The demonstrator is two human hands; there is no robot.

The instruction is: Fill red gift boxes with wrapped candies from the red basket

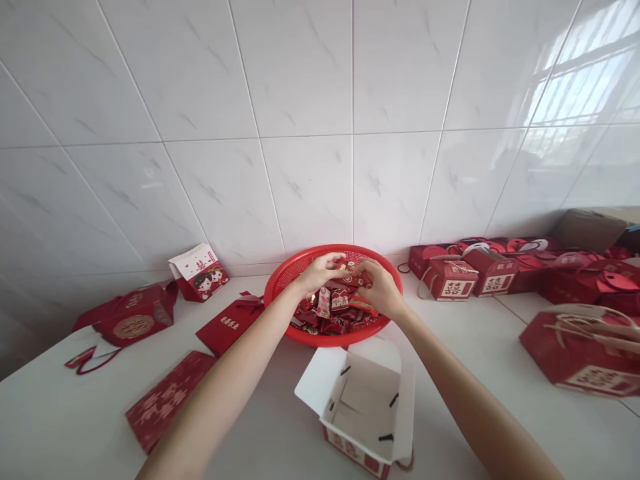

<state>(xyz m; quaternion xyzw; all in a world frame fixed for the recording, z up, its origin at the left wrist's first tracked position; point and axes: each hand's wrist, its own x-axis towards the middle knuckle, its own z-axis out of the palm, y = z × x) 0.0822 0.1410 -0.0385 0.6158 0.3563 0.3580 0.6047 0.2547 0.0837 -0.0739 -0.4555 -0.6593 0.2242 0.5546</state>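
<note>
My left hand [321,275] and my right hand [381,288] reach over a red oval plastic basket [273,283] full of wrapped candies. Between my hands is a candy in a red patterned wrapper [353,275], with the fingers of both closed about its edges. Below them in the basket lie a pink-and-white wrapped candy [323,303] and a red one with a white label [340,300]. In front of the basket, between my forearms, stands an open gift box [367,417], white inside with a red printed front. Its flaps are spread; dark slots show inside.
Flat red packets [170,397] and a red box with a round gold emblem [135,323] lie left. A cartoon-printed box [203,273] stands against the tiled wall. Several closed red boxes [453,280] line the right side. Another person's hand [617,337] touches a red box [575,353].
</note>
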